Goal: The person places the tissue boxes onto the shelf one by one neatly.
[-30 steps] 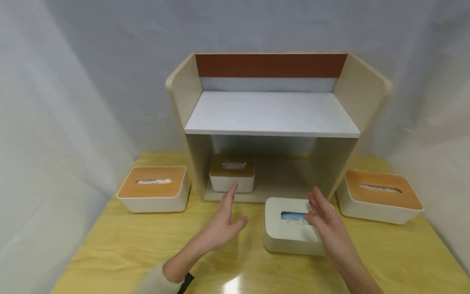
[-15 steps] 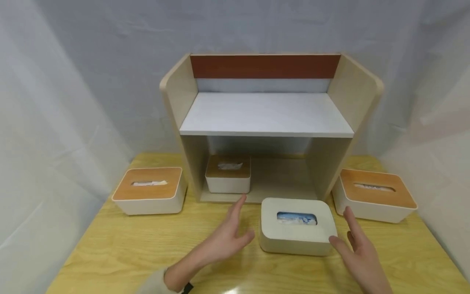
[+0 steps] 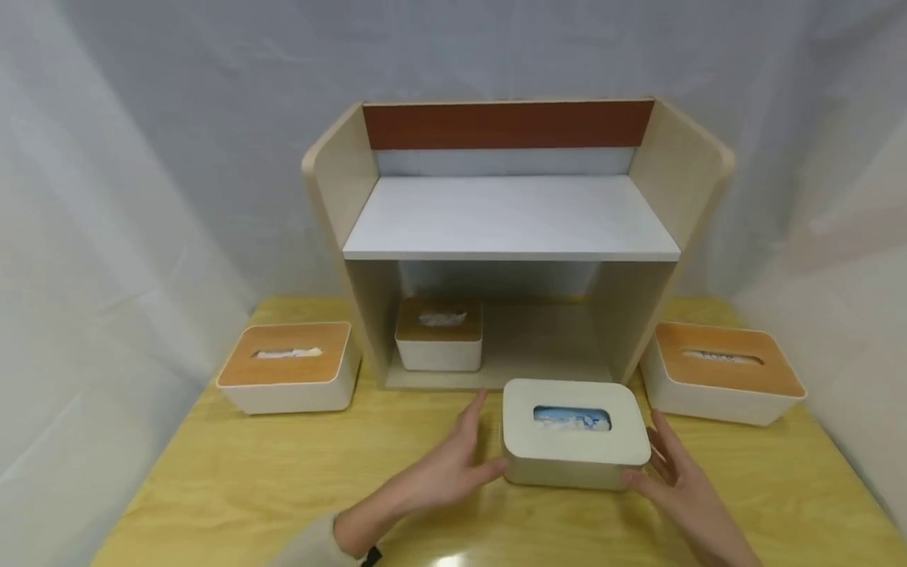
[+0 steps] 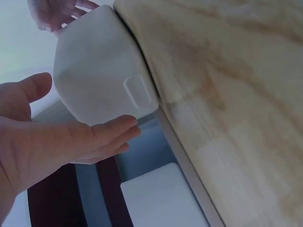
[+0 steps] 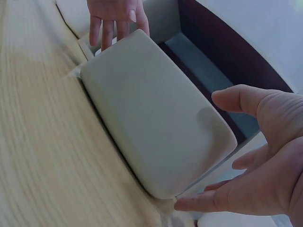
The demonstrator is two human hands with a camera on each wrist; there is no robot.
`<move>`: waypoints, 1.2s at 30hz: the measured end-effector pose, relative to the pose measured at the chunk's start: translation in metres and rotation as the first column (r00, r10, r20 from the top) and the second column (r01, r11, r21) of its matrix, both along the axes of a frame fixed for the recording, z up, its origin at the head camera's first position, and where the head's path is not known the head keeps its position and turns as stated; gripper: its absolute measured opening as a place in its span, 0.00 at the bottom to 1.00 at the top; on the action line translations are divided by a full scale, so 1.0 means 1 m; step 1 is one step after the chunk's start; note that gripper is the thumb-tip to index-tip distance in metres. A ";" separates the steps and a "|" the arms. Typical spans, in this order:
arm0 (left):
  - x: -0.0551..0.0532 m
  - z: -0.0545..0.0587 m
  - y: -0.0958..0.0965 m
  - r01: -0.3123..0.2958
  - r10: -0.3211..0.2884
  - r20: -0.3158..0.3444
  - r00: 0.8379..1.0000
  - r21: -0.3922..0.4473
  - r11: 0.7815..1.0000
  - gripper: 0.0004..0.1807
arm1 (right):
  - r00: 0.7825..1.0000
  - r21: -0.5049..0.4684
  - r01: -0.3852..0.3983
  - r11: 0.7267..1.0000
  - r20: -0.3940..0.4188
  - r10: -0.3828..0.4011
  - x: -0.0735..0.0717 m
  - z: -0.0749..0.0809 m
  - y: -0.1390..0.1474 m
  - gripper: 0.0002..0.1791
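Note:
An all-white tissue box (image 3: pixel 575 445) stands on the wooden table in front of the shelf, with a blue and white pack showing in its slot. By its left end is my left hand (image 3: pixel 446 472), fingers extended and thumb spread. In the left wrist view the left hand (image 4: pixel 61 142) lies alongside the box's end wall (image 4: pixel 99 71); contact is hard to tell. My right hand (image 3: pixel 687 496) stands at the opposite end, thumb towards the front corner. The right wrist view shows the right hand (image 5: pixel 265 165) with thumb and fingers spread around that end, not gripping.
A two-level shelf unit (image 3: pixel 510 216) stands behind the white box. On its lower level at left is a tissue box with a wood lid (image 3: pixel 439 356). Similar wood-lidded boxes flank the unit, one at left (image 3: pixel 290 394) and one at right (image 3: pixel 730 403).
My right hand has moved from over the white box's lid to beyond its right end, then closer in. My left hand has come right, up to the left end. The box stays put.

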State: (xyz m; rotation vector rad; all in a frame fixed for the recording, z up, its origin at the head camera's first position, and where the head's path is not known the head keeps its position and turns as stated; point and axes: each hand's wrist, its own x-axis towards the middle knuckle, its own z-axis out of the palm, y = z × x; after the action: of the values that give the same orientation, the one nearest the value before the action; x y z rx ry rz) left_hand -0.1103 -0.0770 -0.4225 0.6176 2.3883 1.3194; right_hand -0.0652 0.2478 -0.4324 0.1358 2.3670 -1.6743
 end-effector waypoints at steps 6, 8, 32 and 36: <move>-0.001 -0.002 0.006 -0.005 0.005 0.051 0.999 0.011 1.000 0.53 | 0.998 -0.102 -0.002 0.995 0.063 0.008 -0.001 -0.005 0.000 0.55; -0.002 -0.002 0.007 -0.008 0.007 0.049 0.999 0.016 1.000 0.54 | 0.998 -0.120 -0.004 0.993 0.057 0.010 -0.003 -0.006 -0.001 0.54; -0.007 -0.002 0.024 0.092 -0.101 0.041 0.994 0.183 0.979 0.47 | 0.995 -0.164 0.058 0.985 0.090 -0.044 -0.006 -0.011 -0.001 0.46; -0.006 -0.001 0.025 0.071 -0.075 0.027 0.997 0.136 0.988 0.49 | 0.994 -0.183 0.080 0.980 0.094 -0.063 -0.007 -0.011 -0.002 0.45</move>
State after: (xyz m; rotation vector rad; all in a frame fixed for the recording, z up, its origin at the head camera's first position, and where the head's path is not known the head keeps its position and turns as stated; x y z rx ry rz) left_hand -0.1168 -0.0518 -0.4233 0.7088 2.2420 1.4567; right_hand -0.0725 0.2462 -0.4430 0.2584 2.1532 -1.8721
